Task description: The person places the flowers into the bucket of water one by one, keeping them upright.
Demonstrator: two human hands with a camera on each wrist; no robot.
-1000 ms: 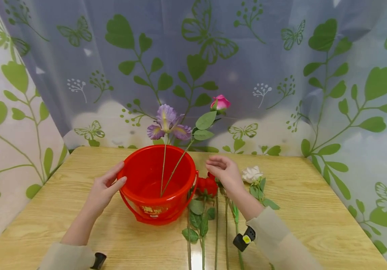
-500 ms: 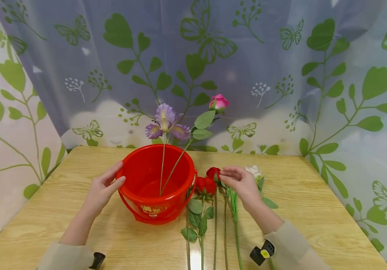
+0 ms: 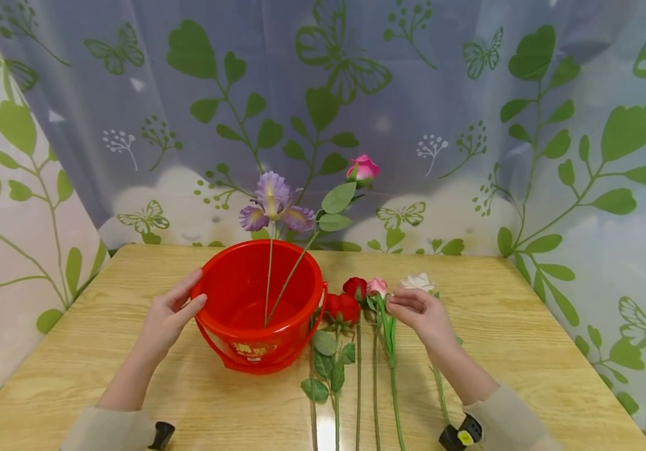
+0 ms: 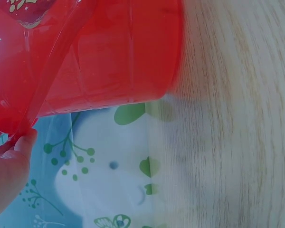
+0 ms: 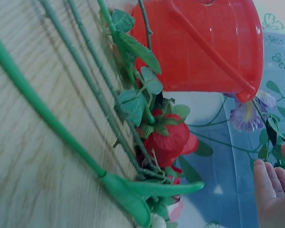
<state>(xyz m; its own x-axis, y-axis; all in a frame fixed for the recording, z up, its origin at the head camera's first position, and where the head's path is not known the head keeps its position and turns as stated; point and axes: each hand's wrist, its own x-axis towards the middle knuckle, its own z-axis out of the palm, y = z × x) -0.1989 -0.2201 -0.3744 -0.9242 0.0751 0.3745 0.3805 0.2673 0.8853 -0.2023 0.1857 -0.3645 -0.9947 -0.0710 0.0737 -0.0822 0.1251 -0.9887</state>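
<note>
My left hand (image 3: 166, 321) grips the rim of a red bucket (image 3: 255, 343) on its left side, thumb and fingers at the edge in the left wrist view. In the bucket lean a purple iris (image 3: 273, 203) and a pink rose (image 3: 364, 168). My right hand (image 3: 421, 316) hovers over the row of flowers to the bucket's right, its fingers fairly straight in the right wrist view, with nothing held. Nearest to it are a green-leaved stem (image 3: 389, 335) and a white flower (image 3: 417, 282), partly hidden. Red roses (image 3: 342, 308) and a light pink flower (image 3: 377, 287) lie alongside.
The wooden table (image 3: 503, 351) carries the bucket and the flower stems, which point toward the front edge. Behind it hangs a curtain (image 3: 390, 75) printed with leaves and butterflies. The bucket's handle (image 3: 318, 316) hangs down on the right side.
My right hand has moved right, from above the red roses toward the white flower, uncovering the small red rose and the light pink flower. The left hand stays at the bucket's rim.
</note>
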